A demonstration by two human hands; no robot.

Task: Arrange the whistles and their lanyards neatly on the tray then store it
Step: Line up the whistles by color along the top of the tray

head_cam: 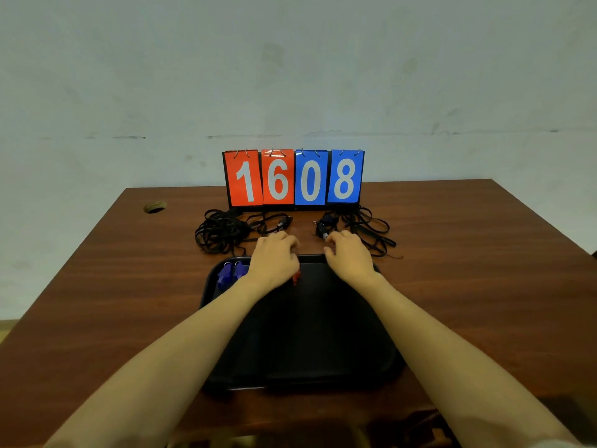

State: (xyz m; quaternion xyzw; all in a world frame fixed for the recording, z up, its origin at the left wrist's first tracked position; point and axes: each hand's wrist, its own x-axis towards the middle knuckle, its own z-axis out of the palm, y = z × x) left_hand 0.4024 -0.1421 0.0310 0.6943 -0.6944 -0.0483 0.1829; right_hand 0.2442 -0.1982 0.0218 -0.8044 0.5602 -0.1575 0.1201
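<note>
A black tray (300, 334) lies on the brown table in front of me. Two blue whistles (230, 273) sit side by side in its far left corner. My left hand (274, 260) rests over the tray's far edge, its fingers curled on a red whistle (296, 277) that peeks out below the palm. My right hand (349, 257) hovers at the tray's far right edge with fingers bent and apart, holding nothing I can see. Beyond the tray lie two piles of black lanyards: a tangled one (226, 232) at left, another (365, 227) at right, close to my right fingertips.
A flip scoreboard (294, 177) reading 16 in red and 08 in blue stands at the back of the table (468, 253), against a pale wall. A round cable hole (155, 206) is at the table's far left.
</note>
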